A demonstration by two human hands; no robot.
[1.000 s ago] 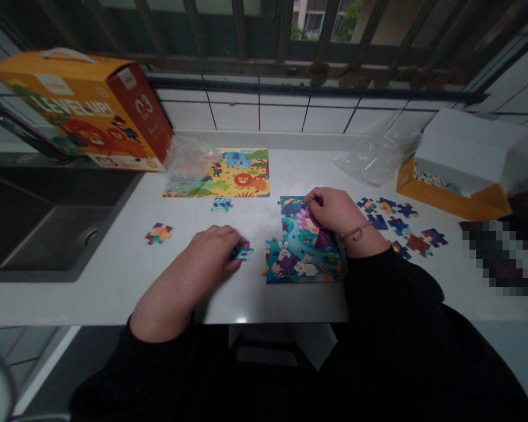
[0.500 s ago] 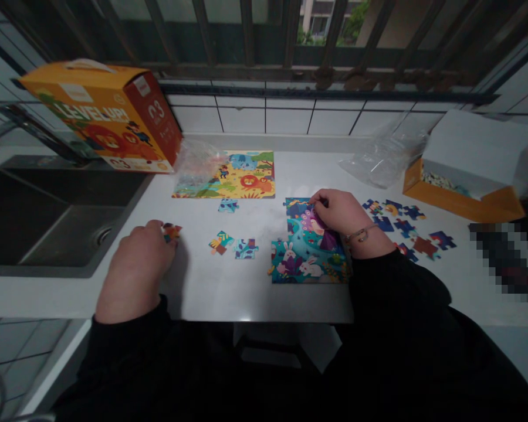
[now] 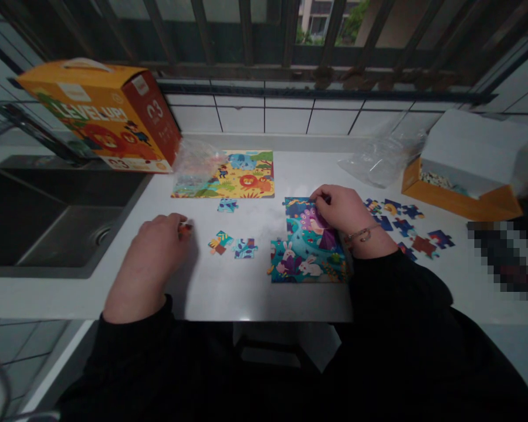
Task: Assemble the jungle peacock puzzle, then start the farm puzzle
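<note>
Pinched between the fingers of my left hand (image 3: 156, 252) is a small orange-red jigsaw piece (image 3: 185, 228), held above the counter left of the loose pieces. A partly joined jigsaw puzzle (image 3: 301, 243), with white rabbits and a purple peacock on teal, lies right of centre. My right hand (image 3: 341, 210) rests at its upper right edge, fingers curled together and touching it; the fingertips hide whatever may be between them. Between the hands lie a blue piece (image 3: 227, 205), an orange-and-teal piece (image 3: 220, 242) and a leafy blue piece (image 3: 245, 248).
Several dark blue loose pieces (image 3: 402, 227) lie right of my right wrist. Behind are a yellow animal picture sheet (image 3: 250, 176), clear plastic bags (image 3: 372, 161), an orange open box (image 3: 462, 196) and a LEVELUP box (image 3: 101, 117). A dark sink (image 3: 61, 220) is at left.
My left hand has moved a little to the right with its jigsaw piece, which has turned in the fingers. My right hand stays at the puzzle's upper edge, nearly still.
</note>
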